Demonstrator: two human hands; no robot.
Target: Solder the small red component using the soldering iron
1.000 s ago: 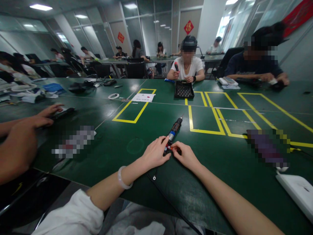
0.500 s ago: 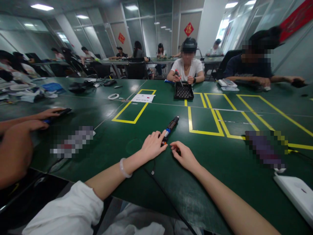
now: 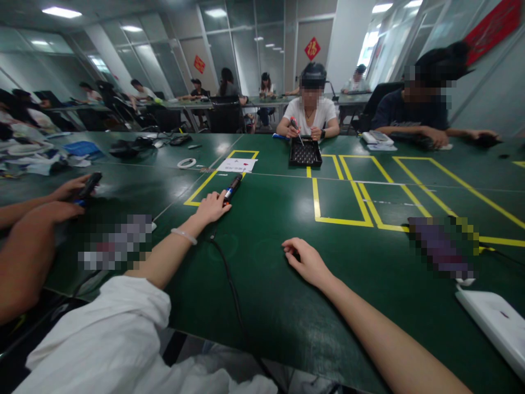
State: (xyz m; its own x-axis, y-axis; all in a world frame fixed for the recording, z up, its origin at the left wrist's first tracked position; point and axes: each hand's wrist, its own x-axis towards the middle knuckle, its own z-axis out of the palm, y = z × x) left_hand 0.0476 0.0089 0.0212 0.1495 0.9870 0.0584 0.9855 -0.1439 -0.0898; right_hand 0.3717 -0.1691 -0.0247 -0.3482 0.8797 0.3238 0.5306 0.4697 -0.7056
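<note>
Lightly, fingers (image 3: 222,206) of the left hand (image 3: 210,209) pinch the screwdriver (image 3: 232,187) end.

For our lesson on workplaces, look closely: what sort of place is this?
Probably an assembly training room or workshop. It has long green tables marked with yellow taped boxes, a corded screwdriver in the left hand, and a black parts tray before the person opposite.

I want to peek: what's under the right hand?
The green table lies under the right hand. A small dark bit peeks out beside it; the rest is covered.
</note>
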